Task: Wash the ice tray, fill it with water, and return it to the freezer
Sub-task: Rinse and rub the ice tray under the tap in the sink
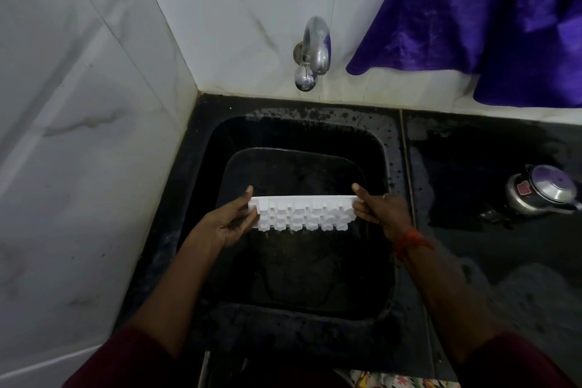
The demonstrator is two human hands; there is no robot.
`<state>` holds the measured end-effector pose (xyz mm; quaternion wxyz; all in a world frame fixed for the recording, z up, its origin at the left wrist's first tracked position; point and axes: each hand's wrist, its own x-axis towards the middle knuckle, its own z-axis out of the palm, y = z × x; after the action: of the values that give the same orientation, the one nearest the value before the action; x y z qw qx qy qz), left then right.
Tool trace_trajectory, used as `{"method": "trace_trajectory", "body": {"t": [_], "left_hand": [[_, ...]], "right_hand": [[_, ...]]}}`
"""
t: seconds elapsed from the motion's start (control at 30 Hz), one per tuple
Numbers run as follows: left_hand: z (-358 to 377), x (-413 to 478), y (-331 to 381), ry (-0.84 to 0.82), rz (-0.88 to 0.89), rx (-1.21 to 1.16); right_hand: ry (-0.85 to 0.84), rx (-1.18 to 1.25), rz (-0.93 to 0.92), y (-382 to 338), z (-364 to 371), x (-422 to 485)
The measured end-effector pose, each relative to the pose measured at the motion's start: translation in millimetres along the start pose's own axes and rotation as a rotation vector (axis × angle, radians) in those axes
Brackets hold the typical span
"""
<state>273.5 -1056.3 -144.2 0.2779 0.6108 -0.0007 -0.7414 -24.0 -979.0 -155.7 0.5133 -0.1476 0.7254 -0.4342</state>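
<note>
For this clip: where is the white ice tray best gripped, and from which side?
By its two short ends, one from each side, as the left hand and right hand hold it. The ice tray is long and narrow, tilted with its cup bottoms toward the camera; the flat end rims suit a pinch.

The ice tray (304, 213) is hanging over the sink (390, 167), with the tap (315, 50) behind. Perhaps a cooker (541, 189) is sitting on the counter (472, 151), right.
</note>
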Motion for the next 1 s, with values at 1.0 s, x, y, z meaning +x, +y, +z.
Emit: {"method": "trace_trajectory", "body": {"t": [1.0], "left_hand": [[5.5,-22.0,-10.2,-0.016,0.334,0.303]], "right_hand": [[-0.018,0.016,-0.276,-1.0,-7.1,-29.6]]}}
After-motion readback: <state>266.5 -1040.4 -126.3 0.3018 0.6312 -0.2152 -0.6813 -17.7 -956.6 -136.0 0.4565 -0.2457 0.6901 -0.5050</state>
